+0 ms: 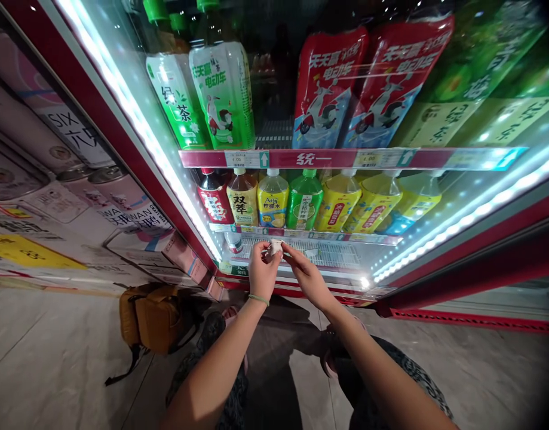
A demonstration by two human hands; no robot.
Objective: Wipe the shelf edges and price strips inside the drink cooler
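Both hands meet in front of the lit drinks cooler, low down near its bottom shelf. A small white crumpled piece, which looks like tissue or paper, sits between the fingertips. My left hand, with a thin green band at the wrist, is closed in a pinch on it. The fingers of my right hand reach to its right side and pinch it too. Just behind and above are a yellow lemon drink bottle and a green bottle, neither touched.
The cooler's upper shelf edge carries larger bottles, with red bottles in the middle. A wire bottom shelf lies below the bottle row. A brown backpack rests on the tiled floor at left, near stacked pink cartons.
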